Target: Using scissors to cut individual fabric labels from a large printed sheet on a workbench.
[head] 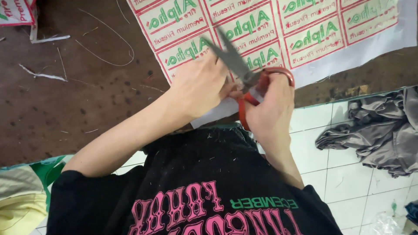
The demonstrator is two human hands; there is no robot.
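Observation:
A large white sheet (pixel 370 48) printed with rows of red-framed labels in green lettering lies on a dark brown table (pixel 65 100). My right hand (pixel 272 109) grips the red handles of a pair of scissors (pixel 237 65). Their grey blades stand apart and point up-left over the sheet's near edge. My left hand (pixel 198 85) lies on the sheet's lower left corner, right beside the blades, with its fingers curled over the edge. Part of the corner is hidden under both hands.
Thin white offcut strips (pixel 43 75) and loose threads lie on the table at the left. A crumpled grey cloth (pixel 379 135) sits on the white tiled floor at the right. Yellow and green fabric (pixel 21 196) shows at bottom left. My black printed shirt (pixel 196 182) fills the bottom.

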